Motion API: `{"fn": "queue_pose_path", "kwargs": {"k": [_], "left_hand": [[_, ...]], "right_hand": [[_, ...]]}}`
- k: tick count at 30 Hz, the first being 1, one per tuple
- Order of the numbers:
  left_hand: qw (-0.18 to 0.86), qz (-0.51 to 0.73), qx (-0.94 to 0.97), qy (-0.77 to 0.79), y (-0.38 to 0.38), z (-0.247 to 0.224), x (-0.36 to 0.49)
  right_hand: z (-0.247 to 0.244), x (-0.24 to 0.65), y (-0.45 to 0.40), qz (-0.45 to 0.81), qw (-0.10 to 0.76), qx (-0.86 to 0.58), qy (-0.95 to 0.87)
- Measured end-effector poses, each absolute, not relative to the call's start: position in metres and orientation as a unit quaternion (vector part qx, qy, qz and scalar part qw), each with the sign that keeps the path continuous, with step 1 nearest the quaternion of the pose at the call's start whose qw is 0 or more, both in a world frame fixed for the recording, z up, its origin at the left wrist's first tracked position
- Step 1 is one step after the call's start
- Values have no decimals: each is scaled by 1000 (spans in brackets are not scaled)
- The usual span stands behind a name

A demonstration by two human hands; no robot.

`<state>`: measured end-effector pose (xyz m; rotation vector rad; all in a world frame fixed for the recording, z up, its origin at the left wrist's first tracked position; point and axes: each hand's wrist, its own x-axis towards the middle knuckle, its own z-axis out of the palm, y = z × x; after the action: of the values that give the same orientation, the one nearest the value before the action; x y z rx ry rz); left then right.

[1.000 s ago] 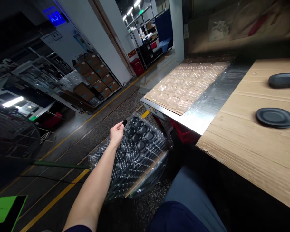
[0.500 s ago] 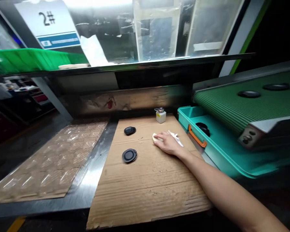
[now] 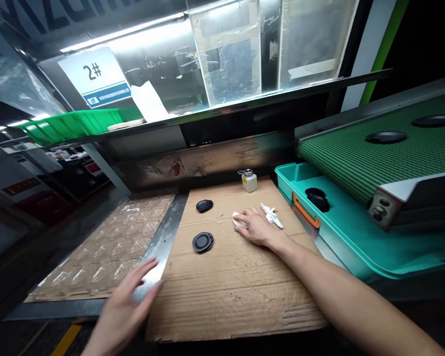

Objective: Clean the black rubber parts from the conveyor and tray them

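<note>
My right hand (image 3: 255,227) rests on the cardboard sheet (image 3: 237,291), its fingers curled over a small white wiping cloth (image 3: 237,220) that shows at the fingertips. Just behind it lies a crumpled white wipe (image 3: 271,216). My left hand (image 3: 128,301) is over the left edge of the cardboard, thumb and fingers apart, with nothing in it. Between the hands, a round black plastic part (image 3: 202,242) lies on the cardboard, and a second round black part (image 3: 204,206) lies farther back. A small white bottle (image 3: 249,182) with a metal cap stands near the far edge.
On the left lies a clear moulded tray (image 3: 107,242). A green ribbed conveyor (image 3: 356,155) at the right carries black parts (image 3: 386,137) above a teal bin (image 3: 359,247), which holds more black parts (image 3: 317,199). A green basket (image 3: 74,126) sits on the shelf.
My left hand has come into view at the lower left. My right hand stays on the cloth. Another black part has appeared in the teal bin, and the view has shifted a little.
</note>
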<state>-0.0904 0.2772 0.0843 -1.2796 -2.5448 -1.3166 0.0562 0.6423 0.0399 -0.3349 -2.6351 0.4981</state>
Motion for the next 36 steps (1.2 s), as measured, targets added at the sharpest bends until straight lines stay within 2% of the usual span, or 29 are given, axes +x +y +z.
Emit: {"fn": "queue_pose_path", "kwargs": {"k": [6, 11, 14, 17, 21, 36], "left_hand": [[-113, -371, -474, -791, 407, 75, -101], [-189, -338, -431, -815, 420, 94, -102], [-228, -465, -345, -782, 407, 110, -95], [-335, -662, -238, -627, 391, 116, -81], [-459, -738, -143, -473, 377, 111, -60], [-490, -764, -125, -402, 365, 99, -52]], "right_hand": [[39, 60, 645, 194, 207, -116, -952], [40, 59, 649, 194, 190, -122, -955], [40, 59, 650, 196, 185, -121, -955], [37, 59, 650, 193, 188, -109, -957], [30, 56, 652, 177, 195, -98, -960], [10, 47, 662, 153, 215, -82, -961]]}}
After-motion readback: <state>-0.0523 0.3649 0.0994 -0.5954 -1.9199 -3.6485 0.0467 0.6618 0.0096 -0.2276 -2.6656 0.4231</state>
